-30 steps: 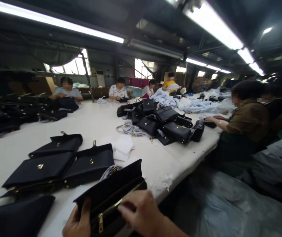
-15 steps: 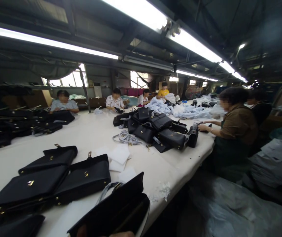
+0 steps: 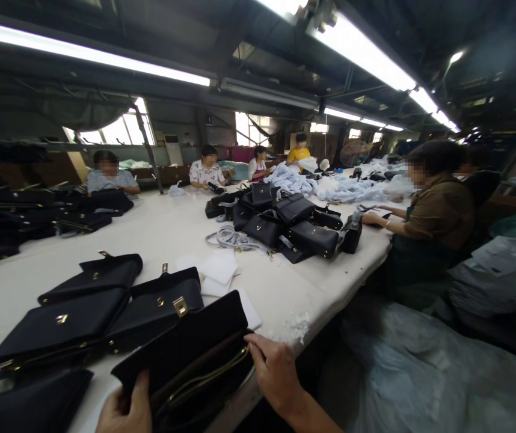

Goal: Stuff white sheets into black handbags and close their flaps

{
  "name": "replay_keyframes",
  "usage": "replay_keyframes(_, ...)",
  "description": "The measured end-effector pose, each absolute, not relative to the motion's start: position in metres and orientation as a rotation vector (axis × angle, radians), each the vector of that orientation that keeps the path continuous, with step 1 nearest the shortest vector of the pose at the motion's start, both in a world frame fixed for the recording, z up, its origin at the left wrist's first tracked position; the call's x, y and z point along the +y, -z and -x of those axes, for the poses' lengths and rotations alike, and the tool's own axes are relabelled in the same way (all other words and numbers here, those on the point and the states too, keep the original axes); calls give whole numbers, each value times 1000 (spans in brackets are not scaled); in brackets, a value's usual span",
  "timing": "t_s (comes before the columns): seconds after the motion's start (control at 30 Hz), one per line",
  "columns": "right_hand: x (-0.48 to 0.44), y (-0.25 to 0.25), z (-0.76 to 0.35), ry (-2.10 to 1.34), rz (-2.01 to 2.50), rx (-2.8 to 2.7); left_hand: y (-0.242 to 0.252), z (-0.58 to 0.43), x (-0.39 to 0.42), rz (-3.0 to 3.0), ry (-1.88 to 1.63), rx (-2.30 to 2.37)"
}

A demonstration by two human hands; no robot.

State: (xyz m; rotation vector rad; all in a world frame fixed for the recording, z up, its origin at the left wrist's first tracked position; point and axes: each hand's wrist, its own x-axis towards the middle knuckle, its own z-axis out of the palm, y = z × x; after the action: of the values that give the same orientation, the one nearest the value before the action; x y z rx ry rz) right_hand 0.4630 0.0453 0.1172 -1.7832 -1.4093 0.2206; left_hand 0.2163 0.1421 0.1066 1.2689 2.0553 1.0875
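Observation:
At the near table edge, a black handbag [image 3: 186,340] is tilted with its flap raised. A gold turn-lock plate [image 3: 180,307] shows on the flap, and a gold zipper [image 3: 208,379] runs along the dark opening. My left hand [image 3: 127,406] grips the bag's near left side, thumb on the flap's inner face. My right hand [image 3: 278,370] pinches the bag's right end beside the zipper's end; whether it holds a zipper pull I cannot tell. Just left lie several similar black handbags [image 3: 59,325], flaps up, with gold clasps.
White foam sheets [image 3: 219,267] lie behind the bag, with white scraps [image 3: 297,328] to the right. A pile of black bags [image 3: 285,222] and grey straps [image 3: 231,237] sits mid-table. A co-worker [image 3: 438,198] stands at right; plastic sacks [image 3: 420,367] fill the floor side.
My right hand has come into view onto the bag's right end, and more of my left hand shows. The bag has shifted slightly up and left, its opening now showing the zipper.

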Motion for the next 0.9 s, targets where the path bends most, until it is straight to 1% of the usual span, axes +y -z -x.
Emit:
replay_keyframes(0.1, 51, -113, -456, -247, 1763, -1412, -120, -236, 122, -1504, -1631, 2051)
replay_keyframes(0.17, 52, -112, -456, -287, 1795, -1427, -121, -248, 104, -1801, -1942, 1842)
replay_keyframes(0.23, 52, -112, -459, -326, 1839, -1433, -119, -256, 90, -2062, -2072, 1627)
replay_keyframes(0.3, 52, -112, -464, -359, 1855, -1439, -117, -258, 84, -2174, -2093, 1551)
replay_keyframes(0.37, 51, -113, -468, -378, 1851, -1473, -121, -257, 87, -2108, -2064, 1597)
replay_keyframes(0.43, 48, -118, -470, -373, 1869, -1535, -129, -255, 99, -1916, -2024, 1655)
replay_keyframes(0.53, 48, -130, -472, -329, 1913, -1670, -143, -255, 123, -1660, -1973, 1619)
replay_keyframes(0.6, 52, -139, -472, -285, 1902, -1795, -148, -255, 137, -1628, -1949, 1592)
replay_keyframes(0.67, 59, -146, -471, -213, 1839, -1928, -149, -252, 149, -1701, -1870, 1676)
replay_keyframes(0.73, 69, -150, -470, -109, 1728, -2035, -145, -244, 161, -1795, -1670, 1870)
replay_keyframes(0.8, 82, -150, -467, -29, 1612, -2120, -135, -233, 173, -1855, -1344, 2026)
replay_keyframes(0.9, 103, -142, -462, -32, 1473, -2310, -109, -217, 194, -1942, -836, 1987)
